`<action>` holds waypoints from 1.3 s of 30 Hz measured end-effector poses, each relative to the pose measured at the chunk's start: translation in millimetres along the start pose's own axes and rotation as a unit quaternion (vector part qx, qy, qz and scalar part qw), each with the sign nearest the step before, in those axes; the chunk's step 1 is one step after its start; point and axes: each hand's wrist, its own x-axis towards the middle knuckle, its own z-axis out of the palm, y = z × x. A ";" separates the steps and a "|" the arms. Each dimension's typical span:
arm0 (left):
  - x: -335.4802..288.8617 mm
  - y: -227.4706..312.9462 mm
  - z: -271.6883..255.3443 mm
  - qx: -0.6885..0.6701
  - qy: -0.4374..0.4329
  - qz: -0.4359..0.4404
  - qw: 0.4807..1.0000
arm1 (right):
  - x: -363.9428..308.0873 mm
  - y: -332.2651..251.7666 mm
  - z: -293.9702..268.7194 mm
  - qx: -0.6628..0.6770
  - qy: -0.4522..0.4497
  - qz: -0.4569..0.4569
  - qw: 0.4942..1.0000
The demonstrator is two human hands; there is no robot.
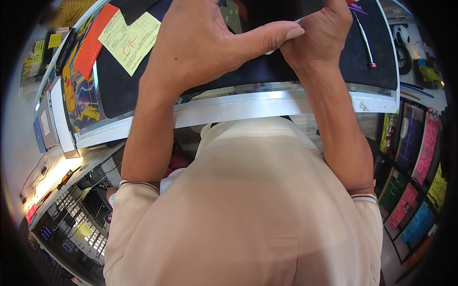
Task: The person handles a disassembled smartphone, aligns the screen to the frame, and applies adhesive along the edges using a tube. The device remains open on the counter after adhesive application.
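A dark, glossy flat device that looks like a phone (281,12) is held between my hands at the top edge, its upper part out of view. My right hand (322,40) is closed around its lower right corner. From the other side, my left hand (205,52) reaches in, thumb stretched along the lower edge until its tip meets the right hand. The other left fingers are mostly cut off by the frame. Below the hands lies a dark work mat (129,95). A thin screwdriver (365,40) with a red end rests on it, right of my right hand.
Left on the table are a yellow paper slip (131,43) with red handwriting and a red bubble-wrap pouch (93,47). The table's white front edge (238,107) runs between me and the mat. Racks with coloured packets (424,148) stand at right; a lit shelf (57,176) with cables is lower left.
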 end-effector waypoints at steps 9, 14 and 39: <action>-4.1 1.1 -0.7 -0.002 -0.001 -0.041 0.999 | 10.2 -0.6 -1.2 0.069 0.002 0.011 0.998; -2.9 1.0 -1.3 0.015 -0.005 -0.042 0.999 | 12.6 -1.3 -5.2 0.054 0.022 0.019 0.998; 18.7 43.1 7.7 0.081 -0.058 -0.097 0.990 | 51.8 -84.0 -90.9 0.170 0.033 0.004 0.985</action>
